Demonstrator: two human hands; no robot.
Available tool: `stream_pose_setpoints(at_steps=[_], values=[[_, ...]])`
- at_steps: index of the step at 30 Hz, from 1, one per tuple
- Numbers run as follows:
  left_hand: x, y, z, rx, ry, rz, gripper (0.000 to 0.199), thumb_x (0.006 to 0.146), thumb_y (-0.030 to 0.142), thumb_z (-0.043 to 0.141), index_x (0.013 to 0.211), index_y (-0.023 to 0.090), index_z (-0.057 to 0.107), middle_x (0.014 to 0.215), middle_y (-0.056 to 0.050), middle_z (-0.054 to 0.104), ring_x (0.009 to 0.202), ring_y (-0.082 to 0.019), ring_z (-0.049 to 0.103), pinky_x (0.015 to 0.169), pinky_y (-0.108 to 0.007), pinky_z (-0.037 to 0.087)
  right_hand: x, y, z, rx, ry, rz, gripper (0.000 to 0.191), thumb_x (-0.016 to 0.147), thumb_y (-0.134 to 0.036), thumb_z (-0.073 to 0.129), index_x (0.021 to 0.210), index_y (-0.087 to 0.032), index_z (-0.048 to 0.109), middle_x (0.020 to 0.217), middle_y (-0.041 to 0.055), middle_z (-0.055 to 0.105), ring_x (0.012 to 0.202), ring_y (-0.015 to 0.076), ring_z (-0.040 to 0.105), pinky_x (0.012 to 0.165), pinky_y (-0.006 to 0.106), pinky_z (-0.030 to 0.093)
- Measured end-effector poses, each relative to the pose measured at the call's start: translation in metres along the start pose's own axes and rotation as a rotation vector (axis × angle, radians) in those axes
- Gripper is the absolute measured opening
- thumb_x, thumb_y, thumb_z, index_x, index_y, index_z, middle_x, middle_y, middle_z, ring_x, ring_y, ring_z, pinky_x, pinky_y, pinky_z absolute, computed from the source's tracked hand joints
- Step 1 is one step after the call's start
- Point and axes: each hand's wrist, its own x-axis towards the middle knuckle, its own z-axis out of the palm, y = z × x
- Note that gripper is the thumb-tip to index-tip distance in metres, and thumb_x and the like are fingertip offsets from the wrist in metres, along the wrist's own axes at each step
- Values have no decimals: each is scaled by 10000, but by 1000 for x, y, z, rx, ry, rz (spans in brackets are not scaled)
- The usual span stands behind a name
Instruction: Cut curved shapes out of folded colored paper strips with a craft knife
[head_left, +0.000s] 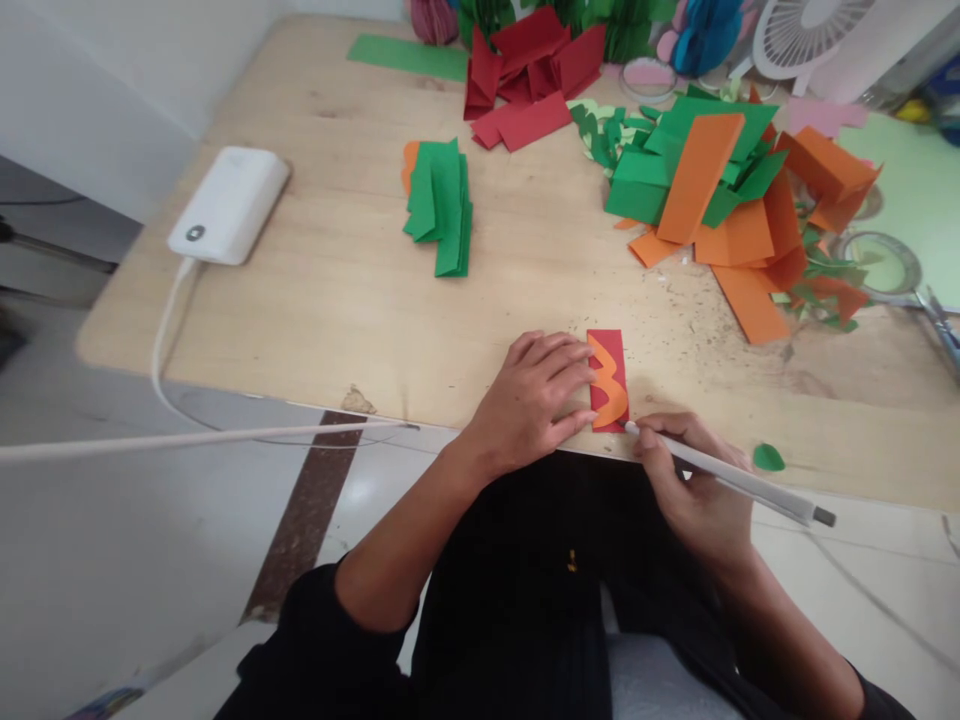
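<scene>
A red paper strip [613, 350] lies near the front edge of the table, with a scalloped orange paper cutout [609, 388] on top of it. My left hand [541, 395] lies flat from the left, its fingertips pressing the cutout's left side onto the strip. Between the fingers of my right hand [694, 480] is a white pen [739, 482], slanted, its tip at the strip's lower right corner. Whether the tip touches the paper, I cannot tell. A small green paper piece [769, 457] lies to the right of this hand.
Folded green papers [442, 205] lie left of centre. Red folded papers [525, 75] sit at the back, and a pile of green and orange papers [701, 180] at the right. A white power bank [229, 205] with a cable, clear tape [883, 262] and a fan [810, 30] are also here.
</scene>
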Motion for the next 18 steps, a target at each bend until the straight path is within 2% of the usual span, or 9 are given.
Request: stream_pose_setpoints(at_steps=[9, 18], values=[[0, -1, 1, -17, 17, 14, 223, 891, 331, 636, 1061, 188, 650, 1348, -78, 609, 1312, -264, 476, 1143, -453, 289, -1, 4, 1, 4, 12, 36, 119, 891, -287, 567, 809, -229, 630, 635, -19, 663, 469, 116, 541, 529, 266, 462], [0, -1, 1, -12, 2, -5, 239, 888, 348, 629, 1085, 214, 650, 1347, -70, 612, 1312, -273, 482, 1141, -464, 299, 1, 5, 2, 11, 41, 61, 108, 889, -289, 577, 811, -232, 625, 663, -10, 678, 455, 112, 529, 501, 265, 452]])
